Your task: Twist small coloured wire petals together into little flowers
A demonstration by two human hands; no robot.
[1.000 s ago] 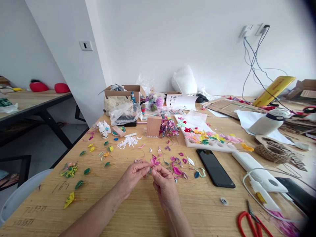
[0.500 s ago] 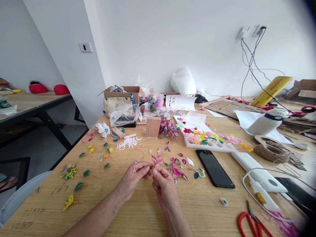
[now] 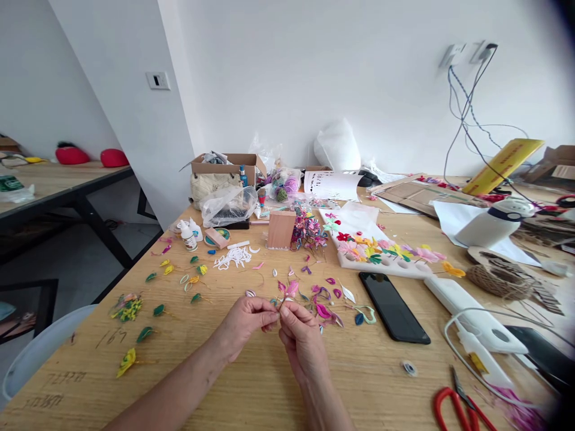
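Head view: a pink petal piece (image 3: 291,289) is pinched between the fingertips of the left hand (image 3: 247,323) and right hand (image 3: 302,338), just above the surface (image 3: 251,389). Since a second ago it is shifted slightly rightward, with the pinch unchanged. Loose petals (image 3: 324,310) are scattered just beyond and a black phone (image 3: 394,308) lies further right; the hands are not obstructed.

Bright, even daylight, soft shadows; wide-angle warping and dark vignetting at right edge.

Two hands (image 3: 246,322), one pink flower (image 3: 288,289); one black phone (image 3: 394,307), one pair of red scissors (image 3: 453,408), two red cushions (image 3: 72,155)
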